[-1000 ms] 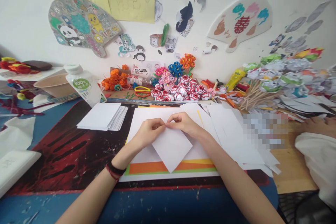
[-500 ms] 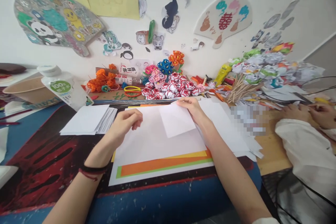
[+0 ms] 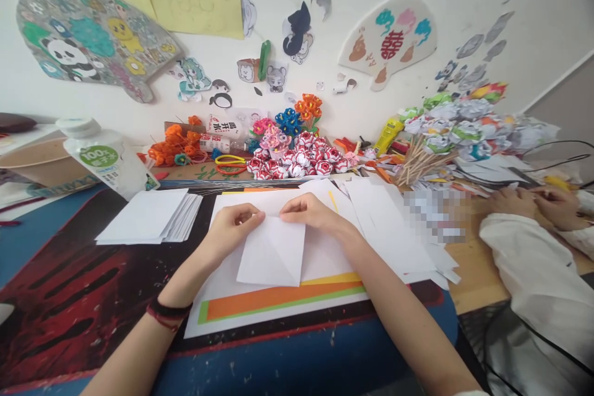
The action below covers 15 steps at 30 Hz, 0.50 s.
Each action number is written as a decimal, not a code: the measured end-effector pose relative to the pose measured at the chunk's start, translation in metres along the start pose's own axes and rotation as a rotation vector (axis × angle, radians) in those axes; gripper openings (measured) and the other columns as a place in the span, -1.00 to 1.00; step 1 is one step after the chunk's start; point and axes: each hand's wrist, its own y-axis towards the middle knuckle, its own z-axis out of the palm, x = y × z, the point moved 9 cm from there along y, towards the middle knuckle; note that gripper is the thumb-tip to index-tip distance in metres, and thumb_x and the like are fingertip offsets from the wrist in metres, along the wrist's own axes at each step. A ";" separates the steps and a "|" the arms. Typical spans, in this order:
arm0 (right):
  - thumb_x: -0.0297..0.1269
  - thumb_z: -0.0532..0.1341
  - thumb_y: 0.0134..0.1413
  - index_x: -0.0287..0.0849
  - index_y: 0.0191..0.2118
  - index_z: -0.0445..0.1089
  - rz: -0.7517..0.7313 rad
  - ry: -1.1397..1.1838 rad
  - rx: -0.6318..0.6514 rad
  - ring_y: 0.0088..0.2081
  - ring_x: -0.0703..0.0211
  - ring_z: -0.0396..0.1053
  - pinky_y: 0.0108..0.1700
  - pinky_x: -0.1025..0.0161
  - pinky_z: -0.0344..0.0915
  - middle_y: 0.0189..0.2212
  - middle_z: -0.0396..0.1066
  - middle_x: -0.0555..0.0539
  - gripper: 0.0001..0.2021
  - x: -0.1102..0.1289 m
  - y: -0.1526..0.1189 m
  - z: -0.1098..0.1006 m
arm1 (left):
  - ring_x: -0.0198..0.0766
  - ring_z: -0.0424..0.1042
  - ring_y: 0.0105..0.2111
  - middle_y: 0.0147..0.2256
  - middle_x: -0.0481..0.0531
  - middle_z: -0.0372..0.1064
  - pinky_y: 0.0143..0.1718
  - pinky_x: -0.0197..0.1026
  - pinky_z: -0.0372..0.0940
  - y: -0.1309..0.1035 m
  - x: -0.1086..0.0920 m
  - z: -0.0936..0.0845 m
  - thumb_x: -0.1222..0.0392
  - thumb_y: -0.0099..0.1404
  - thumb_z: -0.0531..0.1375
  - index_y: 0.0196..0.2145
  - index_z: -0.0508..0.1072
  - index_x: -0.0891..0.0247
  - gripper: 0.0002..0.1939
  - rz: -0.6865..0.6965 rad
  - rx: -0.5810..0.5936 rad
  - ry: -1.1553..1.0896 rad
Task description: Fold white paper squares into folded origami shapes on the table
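Note:
A small white sheet of paper (image 3: 273,255) is held by its far edge between both hands, above larger sheets. My left hand (image 3: 234,226) pinches its far left corner with thumb and fingers. At the far right corner, my right hand (image 3: 309,213) pinches it too. A faint diagonal crease line crosses the paper. Beneath it lies a large white sheet (image 3: 218,272) on top of orange (image 3: 278,298), yellow and green sheets. To the left of my left hand sits a stack of white paper squares (image 3: 143,216).
A white bottle (image 3: 109,161) leans behind the stack. Red-white paper flowers (image 3: 301,158) line the wall side. More white sheets (image 3: 385,223) lie at right. Paper flowers on sticks (image 3: 417,158) stand further right, near another person's hands (image 3: 538,204) and white sleeve (image 3: 524,260).
The small sheet has moved left and nearer to me. My left hand, empty before, now grips its left corner. My right hand moved left with it. The view shifted slightly.

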 end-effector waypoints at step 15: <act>-0.30 0.32 -0.19 -0.27 -0.45 0.51 -0.054 -0.122 0.034 -0.49 0.27 0.35 -0.40 0.33 0.24 -0.53 0.45 -0.01 -0.86 0.009 -0.001 0.002 | -0.33 0.25 -0.49 -0.51 -0.03 0.37 -0.47 -0.31 0.11 -0.002 -0.009 -0.005 -0.02 0.22 0.19 -0.44 0.50 0.29 -0.70 0.093 -0.010 0.058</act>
